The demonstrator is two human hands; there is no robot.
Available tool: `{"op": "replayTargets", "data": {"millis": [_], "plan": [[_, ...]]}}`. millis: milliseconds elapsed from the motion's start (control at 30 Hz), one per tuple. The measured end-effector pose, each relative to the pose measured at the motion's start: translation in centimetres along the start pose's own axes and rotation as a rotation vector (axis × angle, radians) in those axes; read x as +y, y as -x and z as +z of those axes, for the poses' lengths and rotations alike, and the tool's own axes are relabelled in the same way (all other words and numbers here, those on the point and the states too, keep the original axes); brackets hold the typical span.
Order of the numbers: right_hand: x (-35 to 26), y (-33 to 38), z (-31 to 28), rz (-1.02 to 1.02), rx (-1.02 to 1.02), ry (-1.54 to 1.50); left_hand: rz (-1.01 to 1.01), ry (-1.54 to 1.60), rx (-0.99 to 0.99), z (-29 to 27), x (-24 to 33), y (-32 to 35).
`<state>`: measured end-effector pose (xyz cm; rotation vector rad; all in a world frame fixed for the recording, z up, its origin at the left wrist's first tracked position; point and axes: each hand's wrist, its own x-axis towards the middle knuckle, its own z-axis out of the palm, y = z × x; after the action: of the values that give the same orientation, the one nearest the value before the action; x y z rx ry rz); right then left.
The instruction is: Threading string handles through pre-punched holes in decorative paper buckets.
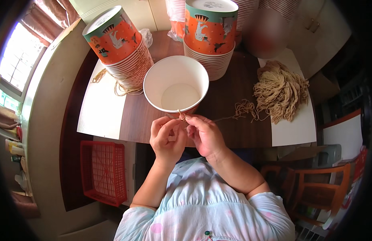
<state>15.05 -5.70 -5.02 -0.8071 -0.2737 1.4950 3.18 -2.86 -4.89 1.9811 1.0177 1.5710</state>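
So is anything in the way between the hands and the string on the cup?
Nothing visible is. The fingers of the left hand and right hand already pinch the tan string at the near rim of the white paper cup.

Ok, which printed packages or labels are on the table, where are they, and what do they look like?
Left cup stack: far left, leaning, round, orange with teal rim and animal drawings.
Right cup stack: far centre, upright, same orange and teal print.
Open cup: just beyond both hands, white inside.
No signs or screens.
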Motion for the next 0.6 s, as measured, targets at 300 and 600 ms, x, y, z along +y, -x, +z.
{"op": "replayTargets", "data": {"millis": [300,600], "plan": [[0.4,0.2,0.3,0.006,0.017,-0.016,0.228,-0.182,0.012,-0.1,-0.9,-0.1],[-0.8,-0.9,0.3,0.039,-0.036,0.073,0.143,-0.061,-0.094,-0.7,-0.9,-0.8]]}}
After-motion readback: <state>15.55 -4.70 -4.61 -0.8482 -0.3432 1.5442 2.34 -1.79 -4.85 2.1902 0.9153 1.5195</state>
